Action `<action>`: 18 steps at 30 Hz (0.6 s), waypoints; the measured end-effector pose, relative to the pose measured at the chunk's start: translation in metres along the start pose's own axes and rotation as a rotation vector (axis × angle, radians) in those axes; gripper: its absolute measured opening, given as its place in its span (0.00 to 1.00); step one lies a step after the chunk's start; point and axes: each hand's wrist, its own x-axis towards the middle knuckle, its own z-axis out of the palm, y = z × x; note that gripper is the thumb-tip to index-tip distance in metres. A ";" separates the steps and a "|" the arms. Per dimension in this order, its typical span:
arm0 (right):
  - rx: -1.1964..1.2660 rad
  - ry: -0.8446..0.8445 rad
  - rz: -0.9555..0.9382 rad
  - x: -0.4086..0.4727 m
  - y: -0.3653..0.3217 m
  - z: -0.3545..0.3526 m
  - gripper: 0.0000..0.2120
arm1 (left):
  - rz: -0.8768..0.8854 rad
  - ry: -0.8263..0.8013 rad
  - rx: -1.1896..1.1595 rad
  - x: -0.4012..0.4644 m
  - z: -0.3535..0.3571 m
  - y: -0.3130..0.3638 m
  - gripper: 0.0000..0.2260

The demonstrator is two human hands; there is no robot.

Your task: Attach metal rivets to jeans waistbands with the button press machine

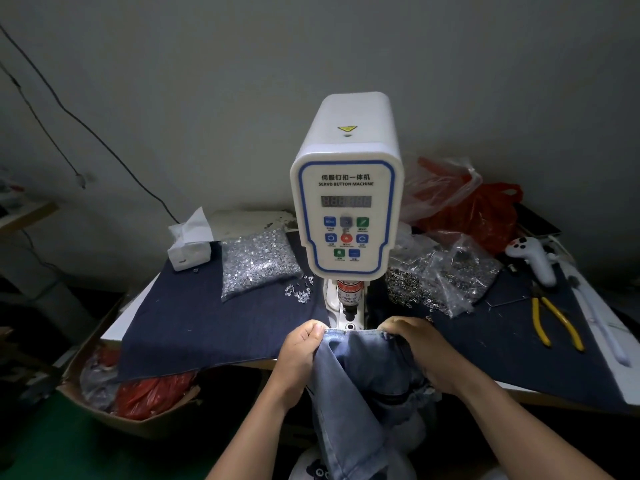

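1. Head view, background: a dim grey wall (207,81) with a dangling cable (86,126); a table (588,386) covered in dark denim cloth (194,327); a cardboard box (104,407) with red plastic on the floor at the left.
2. On the table: a white servo button press machine (347,209) is set at centre, its control panel facing the camera. A bag of silver rivets (258,265) lies to its left, a bag of metal caps (440,278) to its right. A tissue pack (189,244), yellow pliers (554,323), a white controller (533,258) and red bags (485,216) are also seen.
3. Task thing: light-blue jeans (363,375) hang off the front table edge, the waistband (349,332) held up just in front of the press head (349,299).
4. Left hand (301,351): fingers are curled, the waistband's left end pinched between thumb and fingers.
5. Right hand (415,344): fingers are folded over the waistband's right end, bunched denim gripped.
6. Key relation: the waistband's long axis runs left to right, stretched between both hands; the press die lies just beyond it, away from the body, about midway between the hands. Neither hand is clearly nearer.
7. Judged step: positioning; the band likely needs pushing forward under the head. No rivet is seen on the visible band stretch; the die itself is too small to tell if loaded.
8. Risk: fingers sit close to the press point.
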 end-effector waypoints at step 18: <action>-0.734 0.509 -0.336 0.018 -0.003 -0.033 0.09 | -0.034 0.225 -0.878 -0.017 -0.035 0.044 0.21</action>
